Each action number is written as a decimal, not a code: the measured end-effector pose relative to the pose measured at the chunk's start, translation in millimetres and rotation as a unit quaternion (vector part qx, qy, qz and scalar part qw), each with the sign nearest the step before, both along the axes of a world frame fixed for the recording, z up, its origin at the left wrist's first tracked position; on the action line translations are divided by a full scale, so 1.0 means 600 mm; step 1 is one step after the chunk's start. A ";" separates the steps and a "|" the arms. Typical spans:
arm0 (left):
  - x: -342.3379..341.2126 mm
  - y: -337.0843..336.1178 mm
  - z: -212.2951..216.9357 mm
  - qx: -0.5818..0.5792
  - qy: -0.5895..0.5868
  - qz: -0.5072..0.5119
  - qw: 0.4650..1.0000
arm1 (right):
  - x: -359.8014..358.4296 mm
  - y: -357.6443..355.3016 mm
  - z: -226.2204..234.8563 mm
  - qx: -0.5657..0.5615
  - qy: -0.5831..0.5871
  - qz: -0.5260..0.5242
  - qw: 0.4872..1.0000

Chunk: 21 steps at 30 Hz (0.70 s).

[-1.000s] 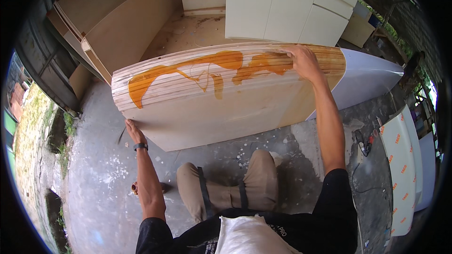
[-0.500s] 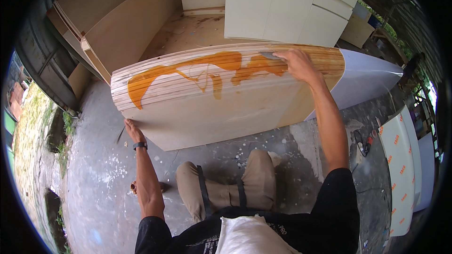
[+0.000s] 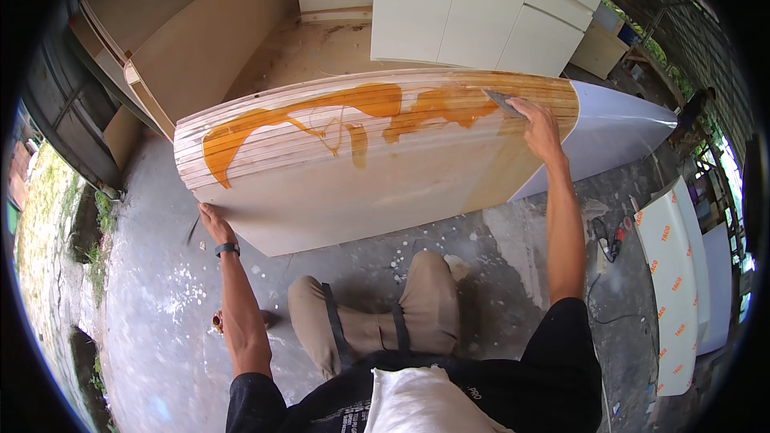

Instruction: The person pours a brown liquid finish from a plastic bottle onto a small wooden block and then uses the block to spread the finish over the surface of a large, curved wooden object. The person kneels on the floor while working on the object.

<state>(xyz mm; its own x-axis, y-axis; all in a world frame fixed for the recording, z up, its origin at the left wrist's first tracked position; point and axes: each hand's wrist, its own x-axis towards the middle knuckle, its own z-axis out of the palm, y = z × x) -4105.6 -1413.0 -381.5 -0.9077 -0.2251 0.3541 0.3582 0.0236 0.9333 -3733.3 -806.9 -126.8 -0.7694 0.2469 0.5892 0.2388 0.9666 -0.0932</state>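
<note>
Clearly, in the head view, the person is sitting on the grey concrete floor (image 3: pixel 160 329) with knees bent, and a long curved panel of pale wooden strips (image 3: pixel 385 168) is lying across the middle of the frame just beyond the legs. It is resting on its long lower edge and leaning away, so its broad face is turning up toward the person.

The left hand (image 3: pixel 210 218) is reaching to the panel's lower left corner, in the left middle of the frame. Its fingers are lying fairly flat and spread against the edge, gripping nothing; judging by the straight arm, it is bracing the panel so it is not sliding or rocking.

The right hand (image 3: pixel 539 127) is reaching to the upper right of the panel, closed around a small flat grey spreader blade (image 3: pixel 502 101) whose edge is touching the wood at the right end of a wide streak of glossy amber resin (image 3: pixel 353 112). The blade is lying at a low angle to the face, probably so that it is dragging the liquid thin along the strips.

At the right, the wood is giving way to a smooth pale lilac-white pointed end (image 3: pixel 609 132). Behind, white cabinet doors (image 3: pixel 481 8) and tan sheet boards (image 3: pixel 200 40) are leaning upright, kept clear of the wet face. White panels with orange markings (image 3: pixel 670 289) are lying at the lower right.
</note>
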 end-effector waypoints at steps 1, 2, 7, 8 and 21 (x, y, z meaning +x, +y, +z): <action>0.005 0.000 -0.001 0.004 -0.007 0.011 1.000 | 0.007 -0.012 -0.014 0.010 0.006 0.000 1.000; 0.006 0.007 0.001 0.009 -0.011 0.018 1.000 | 0.015 -0.023 -0.031 0.018 0.020 -0.003 1.000; -0.010 -0.005 -0.008 0.009 -0.010 0.000 1.000 | 0.035 -0.066 -0.099 0.010 0.066 -0.033 0.997; -0.012 -0.009 -0.010 0.006 -0.002 -0.004 1.000 | 0.034 -0.067 -0.093 -0.001 0.063 -0.026 0.998; -0.014 -0.001 -0.021 0.023 -0.019 -0.013 0.999 | -0.155 -0.139 0.056 -0.043 0.033 0.106 0.993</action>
<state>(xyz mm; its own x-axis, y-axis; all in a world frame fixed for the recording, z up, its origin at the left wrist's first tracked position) -4114.3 -1413.5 -394.0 -0.9259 -0.2171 0.3091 0.3224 -0.0277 0.9462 -3826.2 -890.2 -93.0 -0.7696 0.1361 0.6238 0.0220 0.9821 -0.1871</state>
